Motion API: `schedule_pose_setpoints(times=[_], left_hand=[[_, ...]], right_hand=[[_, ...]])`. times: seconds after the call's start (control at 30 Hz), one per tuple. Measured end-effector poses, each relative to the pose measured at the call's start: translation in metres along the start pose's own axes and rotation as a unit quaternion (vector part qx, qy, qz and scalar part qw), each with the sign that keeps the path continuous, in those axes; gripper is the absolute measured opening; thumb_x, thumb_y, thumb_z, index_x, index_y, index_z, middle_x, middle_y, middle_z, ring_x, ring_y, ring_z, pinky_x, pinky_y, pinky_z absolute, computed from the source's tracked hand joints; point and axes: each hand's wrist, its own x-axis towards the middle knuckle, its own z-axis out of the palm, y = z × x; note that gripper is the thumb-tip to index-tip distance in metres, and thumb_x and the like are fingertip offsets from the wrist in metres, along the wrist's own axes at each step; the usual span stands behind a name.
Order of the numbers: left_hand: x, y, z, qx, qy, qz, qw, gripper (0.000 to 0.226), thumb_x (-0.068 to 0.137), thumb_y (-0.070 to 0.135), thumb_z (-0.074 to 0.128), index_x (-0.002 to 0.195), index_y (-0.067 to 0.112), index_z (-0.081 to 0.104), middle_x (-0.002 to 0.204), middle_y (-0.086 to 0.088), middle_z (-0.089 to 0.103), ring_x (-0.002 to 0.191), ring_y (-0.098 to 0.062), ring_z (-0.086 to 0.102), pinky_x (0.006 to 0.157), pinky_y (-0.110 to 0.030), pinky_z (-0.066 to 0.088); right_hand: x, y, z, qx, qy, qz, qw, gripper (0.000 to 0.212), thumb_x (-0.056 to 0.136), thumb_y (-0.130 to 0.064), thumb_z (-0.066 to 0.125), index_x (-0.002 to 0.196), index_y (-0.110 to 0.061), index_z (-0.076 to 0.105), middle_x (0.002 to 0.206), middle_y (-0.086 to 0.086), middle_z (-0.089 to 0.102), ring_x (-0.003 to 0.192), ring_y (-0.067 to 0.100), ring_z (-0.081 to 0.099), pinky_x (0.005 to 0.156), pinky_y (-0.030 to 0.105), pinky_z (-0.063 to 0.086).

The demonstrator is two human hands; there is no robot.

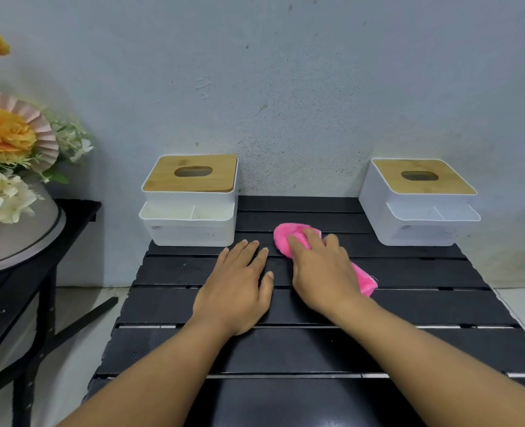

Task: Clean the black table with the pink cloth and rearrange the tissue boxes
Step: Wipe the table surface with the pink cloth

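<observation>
- Two far corners of the tabletop (pixel 424 303) hold the left tissue box (pixel 190 204) and right tissue box (pixel 418 204): rigid, likely light, gripped by the side walls.
- The pink cloth (pixel 286 238), soft and limp, lies between them under the right hand (pixel 322 272), fingers flat and pressing.
- The left hand (pixel 236 288) rests flat, empty.

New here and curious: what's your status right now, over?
Left hand flat on black slatted table, grip empty. Right hand pressing fluffy pink cloth mid-table. White wood-lidded tissue boxes at back corners, left box, right box, neither in the way.
</observation>
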Motion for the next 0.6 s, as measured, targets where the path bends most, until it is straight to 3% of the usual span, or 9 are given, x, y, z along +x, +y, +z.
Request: schedule_pose_setpoints(times=[0.1, 0.23, 0.3, 0.47, 0.6], left_hand=[[0.0, 0.0, 0.0, -0.007, 0.003, -0.005, 1.0, 0.063, 0.099, 0.048, 0.018, 0.155, 0.021, 0.029, 0.162, 0.002, 0.024, 0.15, -0.016, 0.011, 0.124, -0.036, 0.006], [0.0, 0.0, -0.001, -0.016, 0.002, -0.006, 1.0, 0.057, 0.103, 0.044, 0.025, 0.155, 0.022, 0.028, 0.162, 0.003, 0.023, 0.151, -0.015, 0.009, 0.124, -0.037, 0.006], [0.0, -0.001, 0.0, -0.012, 0.002, -0.004, 1.0, 0.057, 0.103, 0.044, 0.026, 0.155, 0.021, 0.029, 0.162, 0.002, 0.023, 0.151, -0.016, 0.01, 0.124, -0.038, 0.007], [0.001, -0.001, 0.0, -0.002, -0.002, -0.002, 1.0, 0.062, 0.1, 0.047, 0.021, 0.154, 0.02, 0.03, 0.161, 0.001, 0.025, 0.15, -0.017, 0.012, 0.123, -0.038, 0.009], [0.0, 0.001, 0.0, 0.008, -0.004, -0.003, 1.0, 0.062, 0.101, 0.045, 0.022, 0.155, 0.015, 0.028, 0.162, 0.0, 0.024, 0.151, -0.017, 0.012, 0.123, -0.038, 0.009]], right_hand=[[0.051, 0.024, 0.007, -0.015, -0.028, 0.068, 0.997, 0.047, 0.09, -0.016, 0.047, 0.137, -0.019, 0.045, 0.149, 0.008, 0.034, 0.112, 0.036, 0.04, 0.086, 0.041, 0.036], [0.099, 0.044, 0.01, 0.009, -0.079, 0.153, 0.985, 0.048, 0.088, -0.016, 0.048, 0.136, -0.02, 0.048, 0.15, 0.009, 0.033, 0.121, 0.038, 0.036, 0.099, 0.045, 0.034], [0.098, 0.042, 0.012, 0.004, -0.067, 0.136, 0.989, 0.046, 0.088, -0.017, 0.047, 0.133, -0.022, 0.05, 0.149, 0.008, 0.034, 0.118, 0.038, 0.037, 0.096, 0.044, 0.034], [0.036, 0.025, 0.013, -0.01, 0.009, -0.024, 1.0, 0.038, 0.094, -0.024, 0.046, 0.131, -0.027, 0.053, 0.147, 0.002, 0.042, 0.098, 0.034, 0.045, 0.079, 0.04, 0.037], [-0.009, 0.011, 0.008, -0.005, 0.029, -0.061, 0.998, 0.04, 0.09, -0.025, 0.051, 0.129, -0.025, 0.058, 0.137, 0.005, 0.053, 0.085, 0.032, 0.048, 0.068, 0.039, 0.041]])
